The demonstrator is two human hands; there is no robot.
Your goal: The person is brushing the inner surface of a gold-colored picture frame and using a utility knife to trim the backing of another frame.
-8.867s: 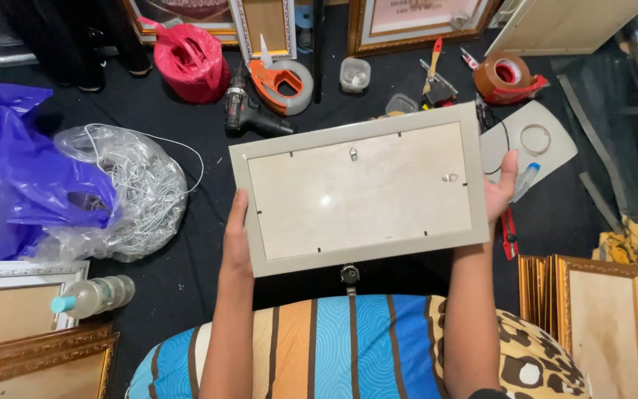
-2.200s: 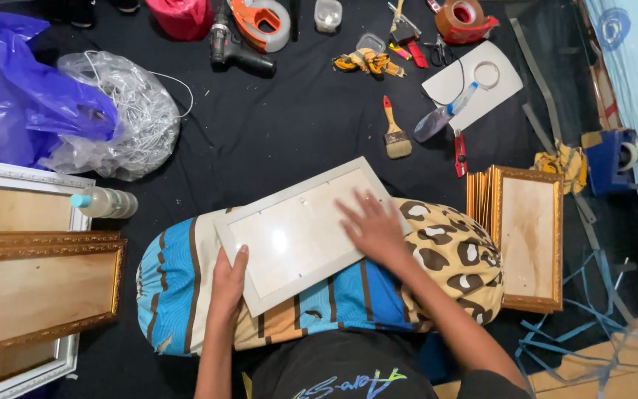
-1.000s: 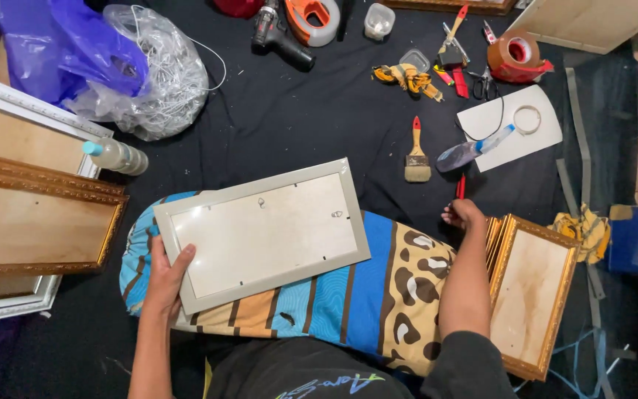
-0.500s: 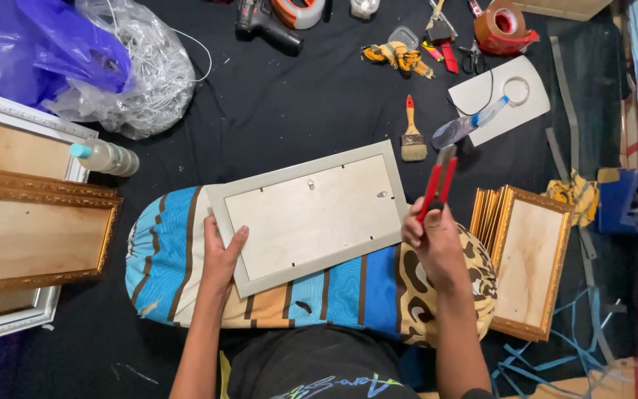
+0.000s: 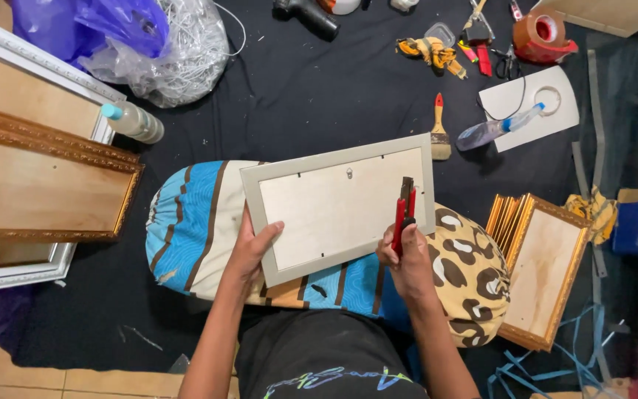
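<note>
I am gripping red pliers (image 5: 405,214) in my right hand (image 5: 407,258) over the frame (image 5: 337,207). My left hand (image 5: 252,247) is pinching its edge. A slip could gouge the backing.

A black floor covering (image 5: 319,103) carries everything, and a long cushion (image 5: 201,222), striped blue at one end and leopard-spotted at the other, lies across its middle. Left of the cushion lie stacked gold and white picture frames (image 5: 31,185) with a plastic bottle (image 5: 133,122) beside them; beyond it lie a paintbrush (image 5: 439,129), a spray bottle (image 5: 498,128) on a white card (image 5: 555,118), and a clear bag of white cord (image 5: 175,52). Right of the cushion leans a stack of small gold frames (image 5: 537,270).
</note>
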